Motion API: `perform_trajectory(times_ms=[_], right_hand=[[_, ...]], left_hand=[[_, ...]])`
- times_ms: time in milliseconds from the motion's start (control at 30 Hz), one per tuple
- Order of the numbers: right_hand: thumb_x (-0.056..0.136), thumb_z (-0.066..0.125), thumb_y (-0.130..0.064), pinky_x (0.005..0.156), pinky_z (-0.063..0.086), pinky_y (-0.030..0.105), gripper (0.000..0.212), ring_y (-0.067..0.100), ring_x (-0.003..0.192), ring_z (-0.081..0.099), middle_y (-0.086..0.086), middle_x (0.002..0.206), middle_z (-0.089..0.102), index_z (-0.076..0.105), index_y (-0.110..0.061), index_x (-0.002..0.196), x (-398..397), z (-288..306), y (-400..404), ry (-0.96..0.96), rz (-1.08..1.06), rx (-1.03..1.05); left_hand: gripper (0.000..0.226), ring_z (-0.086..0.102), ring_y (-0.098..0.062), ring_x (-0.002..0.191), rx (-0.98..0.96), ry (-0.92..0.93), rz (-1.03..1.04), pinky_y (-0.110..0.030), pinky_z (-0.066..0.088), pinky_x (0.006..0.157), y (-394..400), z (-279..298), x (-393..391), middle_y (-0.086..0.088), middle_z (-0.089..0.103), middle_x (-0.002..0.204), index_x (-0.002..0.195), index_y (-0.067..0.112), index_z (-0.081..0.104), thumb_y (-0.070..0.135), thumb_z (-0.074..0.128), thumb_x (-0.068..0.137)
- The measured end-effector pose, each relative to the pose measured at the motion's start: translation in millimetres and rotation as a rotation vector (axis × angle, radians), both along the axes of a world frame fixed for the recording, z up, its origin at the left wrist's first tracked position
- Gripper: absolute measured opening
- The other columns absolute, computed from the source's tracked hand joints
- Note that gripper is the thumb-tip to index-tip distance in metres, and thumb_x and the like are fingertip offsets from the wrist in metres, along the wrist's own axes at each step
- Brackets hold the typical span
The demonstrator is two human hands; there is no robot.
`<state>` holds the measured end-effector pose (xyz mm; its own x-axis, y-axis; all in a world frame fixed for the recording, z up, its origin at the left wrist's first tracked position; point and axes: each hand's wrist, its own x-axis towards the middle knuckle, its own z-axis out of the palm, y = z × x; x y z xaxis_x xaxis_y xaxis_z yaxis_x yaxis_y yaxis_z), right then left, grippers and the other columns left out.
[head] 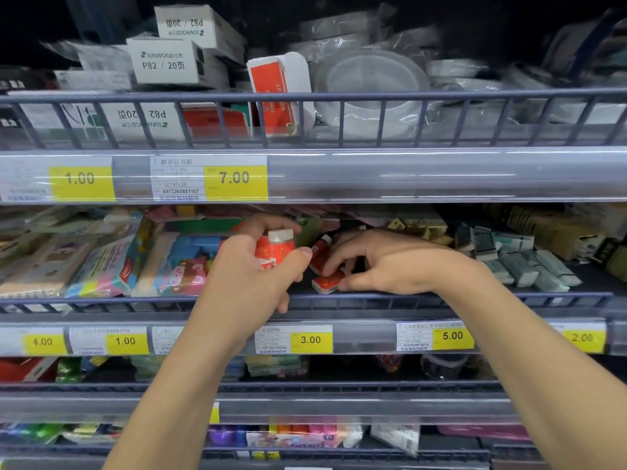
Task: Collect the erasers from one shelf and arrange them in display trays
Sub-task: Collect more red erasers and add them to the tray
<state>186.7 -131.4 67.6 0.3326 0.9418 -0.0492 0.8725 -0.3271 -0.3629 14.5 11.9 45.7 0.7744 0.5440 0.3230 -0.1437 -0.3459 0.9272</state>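
Both hands reach into the middle shelf (339, 300) above the 3.00 price tag. My left hand (251, 269) grips a small stack of red-sleeved erasers (276, 247), white ends pointing up. My right hand (383, 262) hovers with curled fingers over loose red erasers; its fingertips touch one red eraser (327, 283) lying at the shelf's front edge. Two more red erasers (320, 247) lie just behind, partly hidden by my fingers.
Grey-green boxed erasers (519, 262) lie to the right on the same shelf. Colourful packets (135, 262) fill its left side. A wire rail (509, 296) runs along the front. The shelf above (373, 174) overhangs closely, with white boxes (169, 62) and tape rolls (369, 93).
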Motion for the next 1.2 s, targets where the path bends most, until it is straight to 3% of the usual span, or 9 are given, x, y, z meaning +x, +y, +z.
perform_trajectory(times_ms=[167, 267, 333, 433, 567, 767, 933, 1067, 1200], right_hand=[[0.091, 0.069, -0.034, 0.085, 0.045, 0.023, 0.033, 0.011, 0.099, 0.056, -0.004, 0.122, 0.060, 0.068, -0.026, 0.123, -2, 0, 10, -0.100, 0.016, -0.078], [0.089, 0.071, -0.039, 0.084, 0.049, 0.024, 0.028, 0.010, 0.096, 0.059, -0.009, 0.114, 0.064, 0.069, -0.029, 0.115, -3, 1, 8, -0.068, -0.018, -0.051], [0.085, 0.075, -0.038, 0.079, 0.052, 0.024, 0.024, 0.006, 0.088, 0.062, -0.011, 0.103, 0.069, 0.068, -0.029, 0.106, -4, 2, 3, 0.065, -0.084, 0.115], [0.085, 0.076, -0.011, 0.077, 0.057, 0.031, 0.025, 0.018, 0.081, 0.069, 0.003, 0.097, 0.072, 0.066, -0.016, 0.107, -10, 4, -3, 0.500, -0.118, 0.423], [0.082, 0.075, -0.006, 0.078, 0.059, 0.033, 0.033, 0.025, 0.080, 0.072, 0.008, 0.097, 0.073, 0.065, -0.012, 0.113, -24, 5, -3, 0.814, -0.056, 0.607], [0.082, 0.078, -0.005, 0.089, 0.059, 0.036, 0.033, 0.023, 0.094, 0.072, 0.007, 0.102, 0.075, 0.070, -0.018, 0.111, -31, 5, 0, 0.766, -0.077, 0.656], [0.085, 0.075, -0.004, 0.078, 0.062, 0.034, 0.020, 0.025, 0.076, 0.072, 0.012, 0.090, 0.076, 0.070, -0.011, 0.103, -32, 3, 4, 0.886, -0.060, 0.655], [0.089, 0.075, -0.020, 0.075, 0.058, 0.025, 0.014, 0.003, 0.078, 0.069, -0.011, 0.089, 0.076, 0.076, -0.034, 0.090, -14, -2, 12, 0.468, -0.249, 0.620], [0.096, 0.065, -0.026, 0.107, 0.042, 0.026, 0.034, 0.005, 0.119, 0.057, -0.018, 0.130, 0.061, 0.064, -0.041, 0.126, 5, -9, 24, 0.017, -0.211, 0.296]], left_hand=[[0.024, 0.068, -0.019, 0.049, -0.034, -0.003, 0.001, -0.020, 0.047, 0.047, -2, 0, 0, 0.001, 0.079, 0.079, 0.097, 0.045, 0.065, 0.027, 0.079, 0.089], [0.023, 0.078, -0.023, 0.066, -0.095, -0.018, -0.018, -0.040, 0.060, 0.067, -3, -1, 0, 0.000, 0.080, 0.086, 0.099, 0.042, 0.067, 0.025, 0.079, 0.090], [0.024, 0.080, -0.022, 0.080, -0.132, -0.051, -0.038, -0.040, 0.065, 0.072, -3, -3, 1, 0.001, 0.080, 0.089, 0.100, 0.037, 0.069, 0.018, 0.079, 0.090], [0.025, 0.078, -0.020, 0.092, -0.164, -0.082, -0.063, -0.037, 0.066, 0.078, -1, -6, 3, 0.000, 0.079, 0.092, 0.104, 0.031, 0.071, 0.014, 0.082, 0.088], [0.040, 0.078, -0.026, 0.096, -0.077, -0.033, -0.101, -0.054, 0.062, 0.089, 1, -7, 3, 0.001, 0.081, 0.100, 0.112, 0.041, 0.069, 0.044, 0.083, 0.075], [0.051, 0.078, -0.018, 0.098, -0.043, -0.045, -0.161, -0.041, 0.064, 0.085, -1, -6, 2, 0.007, 0.080, 0.108, 0.124, 0.033, 0.065, 0.036, 0.085, 0.078], [0.035, 0.080, -0.016, 0.081, -0.026, -0.047, -0.097, -0.030, 0.065, 0.069, 0, -7, 2, 0.010, 0.079, 0.097, 0.110, 0.036, 0.072, 0.012, 0.082, 0.087], [0.034, 0.078, -0.018, 0.064, 0.011, -0.029, 0.002, -0.013, 0.043, 0.043, 4, -6, -3, 0.006, 0.079, 0.087, 0.101, 0.049, 0.068, 0.020, 0.080, 0.088], [0.035, 0.074, -0.020, 0.057, 0.036, -0.046, 0.063, -0.015, 0.044, 0.041, 10, -5, -5, 0.007, 0.078, 0.090, 0.102, 0.050, 0.067, 0.023, 0.081, 0.085]])
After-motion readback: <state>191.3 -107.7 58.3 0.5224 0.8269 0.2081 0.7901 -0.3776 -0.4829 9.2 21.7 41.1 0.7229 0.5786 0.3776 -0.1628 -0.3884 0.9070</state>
